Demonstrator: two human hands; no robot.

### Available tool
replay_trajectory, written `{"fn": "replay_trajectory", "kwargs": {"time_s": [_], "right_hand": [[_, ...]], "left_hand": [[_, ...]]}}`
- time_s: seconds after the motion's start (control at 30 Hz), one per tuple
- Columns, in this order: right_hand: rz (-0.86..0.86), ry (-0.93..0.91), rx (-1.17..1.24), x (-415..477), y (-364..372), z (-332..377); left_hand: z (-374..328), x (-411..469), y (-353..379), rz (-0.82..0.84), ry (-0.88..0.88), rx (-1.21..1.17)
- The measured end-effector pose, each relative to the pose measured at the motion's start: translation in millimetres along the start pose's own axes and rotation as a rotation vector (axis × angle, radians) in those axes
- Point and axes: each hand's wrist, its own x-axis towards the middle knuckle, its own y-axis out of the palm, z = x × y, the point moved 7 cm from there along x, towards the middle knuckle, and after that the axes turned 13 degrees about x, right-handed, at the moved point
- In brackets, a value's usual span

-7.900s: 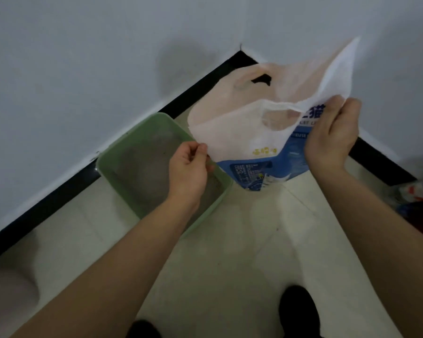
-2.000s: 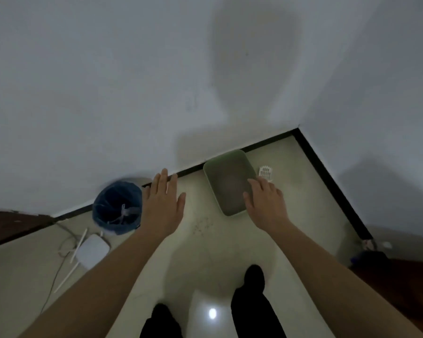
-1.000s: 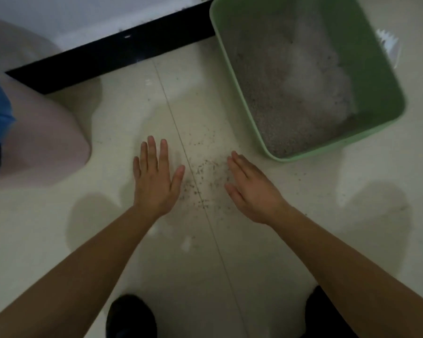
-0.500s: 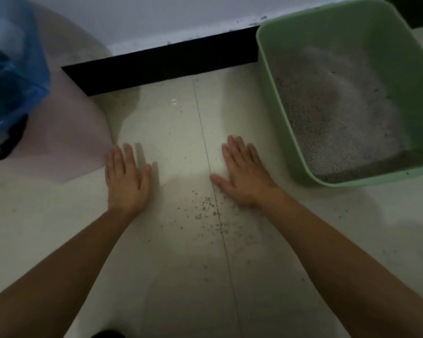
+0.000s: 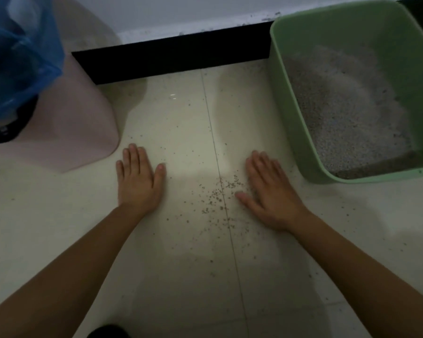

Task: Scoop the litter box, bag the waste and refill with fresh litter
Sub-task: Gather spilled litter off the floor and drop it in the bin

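Note:
A green litter box (image 5: 282, 76) stands on the floor at the upper right, with grey litter (image 5: 347, 106) heaped inside it. Spilled litter grains (image 5: 217, 193) lie scattered on the pale tiles between my hands. My left hand (image 5: 138, 178) rests flat on the floor, palm down, fingers apart, holding nothing. My right hand (image 5: 270, 191) lies flat just left of the box's near corner, its thumb side touching the grains. A pink bin (image 5: 76, 123) lined with a blue bag (image 5: 17, 52) stands at the upper left, close to my left fingertips.
A black skirting board (image 5: 171, 57) runs along the white wall behind the bin and box. A tile seam (image 5: 213, 142) runs between my hands. The tip of a dark shoe (image 5: 106, 332) shows at the bottom edge.
Seconds ago I held a litter bag, then stood above the box. Since a second ago I have come lower; my hands have spread apart on the floor, and the grains lie gathered nearer my right hand.

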Motion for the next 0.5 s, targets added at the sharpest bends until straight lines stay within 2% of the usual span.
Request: {"fn": "replay_trajectory", "kwargs": {"time_s": [0.1, 0.23, 0.37, 0.43, 0.5], "right_hand": [[-0.050, 0.086, 0.025, 3.5, -1.7, -20.8], [-0.046, 0.079, -0.027, -2.4, 2.5, -17.2], [-0.065, 0.071, -0.047, -2.8, 0.5, -16.1], [-0.065, 0.069, -0.050, -1.5, 1.4, -16.1], [-0.063, 0.065, -0.049, -1.0, 2.3, -15.7]], "left_hand": [[-31.1, -8.9, -1.0, -0.021, 0.145, 0.034], [-78.9, -32.0, -1.8, 0.004, 0.360, 0.069], [-93.3, -28.7, -18.8, 0.009, 0.582, -0.031], [-81.2, -2.6, -35.7, -0.069, 0.582, -0.078], [-57.6, 36.9, -45.9, -0.110, 0.443, -0.129]]}}
